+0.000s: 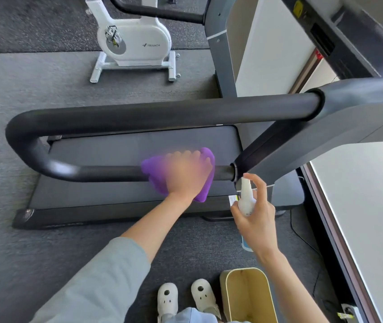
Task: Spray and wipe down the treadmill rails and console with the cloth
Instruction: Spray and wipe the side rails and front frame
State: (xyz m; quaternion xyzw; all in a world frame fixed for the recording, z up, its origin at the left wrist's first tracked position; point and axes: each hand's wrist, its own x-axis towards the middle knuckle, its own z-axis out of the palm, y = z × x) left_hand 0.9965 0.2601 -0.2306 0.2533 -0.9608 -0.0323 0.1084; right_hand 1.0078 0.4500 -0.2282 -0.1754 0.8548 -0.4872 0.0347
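Grey gym carpet (pixel 46 89) runs under everything, with a white exercise bike (pixel 134 43) parked well behind the treadmill, out of your way. Starting at the left, the black near rail (pixel 92 174) curves round from the far rail (pixel 162 113), and the belt deck (pixel 115 148) lies below, between them. Your left hand (pixel 185 173) presses the purple cloth (pixel 155 180) over the near rail, fingers curled down across the bar so the cloth wraps it; hand and cloth are blurred, which suggests a wiping stroke along the tube. Just to the right, where the rail meets the grey upright (pixel 302 145), your right hand (pixel 258 220) grips the white spray bottle (pixel 246 199) with the forefinger hooked over the top, nozzle towards that joint, probably ready to wet the next stretch. The console (pixel 360 38) sits up at the far right, apart from both hands. A yellow bin (pixel 248 297) stands beside your white clogs (pixel 185 297), close for waste.
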